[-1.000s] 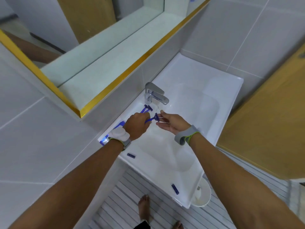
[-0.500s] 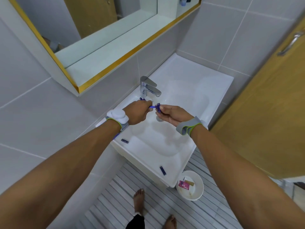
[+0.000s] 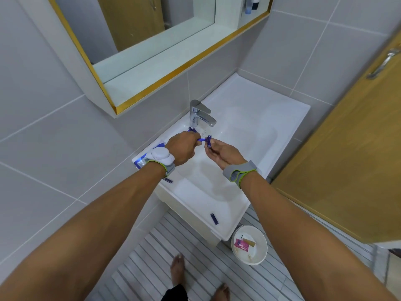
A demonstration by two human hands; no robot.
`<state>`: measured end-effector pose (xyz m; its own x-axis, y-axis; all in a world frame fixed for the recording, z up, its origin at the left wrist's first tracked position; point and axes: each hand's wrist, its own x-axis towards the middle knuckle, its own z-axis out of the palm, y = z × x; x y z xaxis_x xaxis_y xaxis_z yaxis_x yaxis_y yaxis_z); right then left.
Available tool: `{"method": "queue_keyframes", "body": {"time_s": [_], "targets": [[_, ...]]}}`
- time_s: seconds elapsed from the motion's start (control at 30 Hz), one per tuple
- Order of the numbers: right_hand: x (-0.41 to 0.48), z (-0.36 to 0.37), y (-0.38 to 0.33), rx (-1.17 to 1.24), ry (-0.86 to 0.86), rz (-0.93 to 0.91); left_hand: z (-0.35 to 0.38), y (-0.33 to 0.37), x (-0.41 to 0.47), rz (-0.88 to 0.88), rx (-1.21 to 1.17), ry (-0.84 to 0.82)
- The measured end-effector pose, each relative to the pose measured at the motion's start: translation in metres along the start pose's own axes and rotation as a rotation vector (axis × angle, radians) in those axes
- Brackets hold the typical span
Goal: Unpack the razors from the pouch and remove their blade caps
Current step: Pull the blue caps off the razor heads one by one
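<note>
Over the white sink point(image 3: 271, 161), my left hand point(image 3: 181, 147) grips the handle of a blue razor point(image 3: 202, 139). My right hand point(image 3: 223, 152) pinches the razor's head and its blade cap point(image 3: 208, 141) with fingertips. Another blue razor point(image 3: 192, 129) lies on the sink ledge by the tap base, partly hidden behind my left hand. The blue and white pouch point(image 3: 144, 158) lies on the ledge under my left wrist. Two loose blue caps lie on the sink rim, one near my left wrist point(image 3: 168, 180) and one at the front edge point(image 3: 214, 218).
A chrome tap point(image 3: 200, 114) stands behind the hands. A mirror cabinet with a gold edge point(image 3: 152, 92) juts out above the sink. A wooden door point(image 3: 347, 148) is at the right. A white bin point(image 3: 249, 245) with scraps sits on the slatted floor by my feet.
The camera has pulled back and tilted, showing more floor and the bin. Both hands stay together on the razor, with the right fingers still at its head.
</note>
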<state>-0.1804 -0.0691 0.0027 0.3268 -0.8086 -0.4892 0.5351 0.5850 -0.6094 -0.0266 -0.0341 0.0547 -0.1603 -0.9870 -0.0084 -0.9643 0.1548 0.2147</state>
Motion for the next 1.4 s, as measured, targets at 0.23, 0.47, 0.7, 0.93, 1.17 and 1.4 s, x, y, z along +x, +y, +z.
{"method": "queue_keyframes", "body": {"time_s": [0.23, 0.47, 0.7, 0.93, 1.17, 1.4], "targets": [[0.000, 0.020, -0.003, -0.067, 0.048, -0.086, -0.017, -0.035, -0.005, 0.057, -0.071, -0.157], [0.012, 0.009, 0.033, -0.799, 0.170, -0.007, -0.018, -0.077, -0.014, 0.006, -0.252, -0.073], [0.048, 0.015, 0.125, -1.236, 0.238, -0.062, 0.006, -0.112, -0.027, -0.023, -0.389, -0.069], [0.059, 0.024, 0.168, -1.438, 0.259, -0.118, 0.035, -0.141, -0.051, -0.003, -0.414, -0.060], [0.064, 0.033, 0.178, -1.500, 0.258, -0.151, 0.047, -0.164, -0.057, 0.023, -0.398, -0.057], [0.048, 0.026, 0.156, -1.356, 0.351, -0.179, 0.043, -0.148, -0.043, 0.039, -0.412, -0.075]]}}
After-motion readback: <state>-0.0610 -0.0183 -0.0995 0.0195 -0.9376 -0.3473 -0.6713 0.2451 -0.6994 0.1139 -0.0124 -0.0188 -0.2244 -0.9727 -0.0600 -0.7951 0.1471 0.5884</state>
